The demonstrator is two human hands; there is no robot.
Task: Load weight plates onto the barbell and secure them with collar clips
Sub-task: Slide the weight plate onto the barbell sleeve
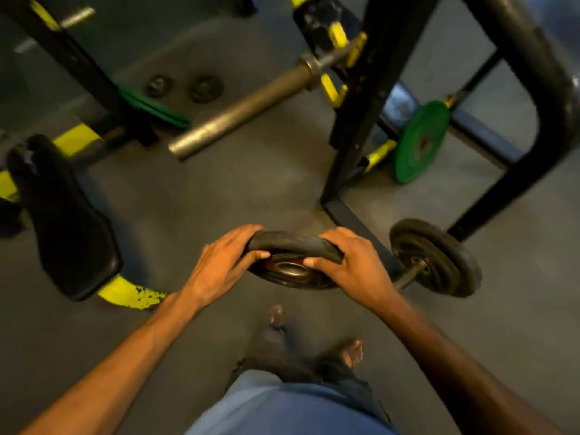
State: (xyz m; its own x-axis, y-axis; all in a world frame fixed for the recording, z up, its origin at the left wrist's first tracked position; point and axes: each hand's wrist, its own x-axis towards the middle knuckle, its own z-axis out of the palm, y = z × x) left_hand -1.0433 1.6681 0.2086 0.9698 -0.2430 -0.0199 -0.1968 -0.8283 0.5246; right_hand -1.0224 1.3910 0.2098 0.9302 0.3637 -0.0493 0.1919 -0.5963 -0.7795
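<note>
The black weight plate (292, 246) is hanging low above the floor (194, 208), both hands (226, 262) clamping its rim. Slipping fingers could be dropping it on the toes below; the barbell sleeve (238, 111) is well apart.

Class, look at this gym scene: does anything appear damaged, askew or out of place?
Yes. The yellow paint on the bench foot is chipped, and two small plates lie loose on the floor. The black plate held in both hands looks normal.
</note>
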